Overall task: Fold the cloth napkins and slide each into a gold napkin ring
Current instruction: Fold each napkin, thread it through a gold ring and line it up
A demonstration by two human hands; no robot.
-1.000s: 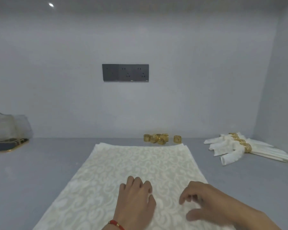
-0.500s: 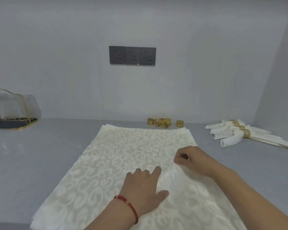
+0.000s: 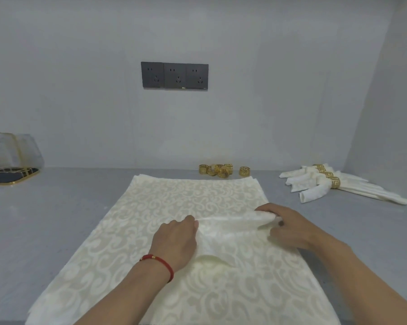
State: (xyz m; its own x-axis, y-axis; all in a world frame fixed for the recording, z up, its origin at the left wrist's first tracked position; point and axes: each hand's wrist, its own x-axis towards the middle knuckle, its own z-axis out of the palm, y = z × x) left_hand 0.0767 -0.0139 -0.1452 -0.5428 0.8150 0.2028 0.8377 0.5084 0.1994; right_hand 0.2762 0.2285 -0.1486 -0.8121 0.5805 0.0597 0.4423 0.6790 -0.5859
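Cream damask napkin point(image 3: 165, 221) spread on grey table point(image 3: 57, 207); right hand point(image 3: 289, 227) pinching a raised fold near the right edge; left hand point(image 3: 176, 240) gripping the same fold at centre; loose gold napkin rings point(image 3: 217, 170) far behind; finished ringed napkins point(image 3: 324, 184) far right.

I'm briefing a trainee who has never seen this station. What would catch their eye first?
First, the big cream patterned napkin spread across the middle of the grey counter, with the left hand and right hand pinching up a ridge of it between them. Next, the loose gold rings by the back wall, and the finished ringed napkins at far right.
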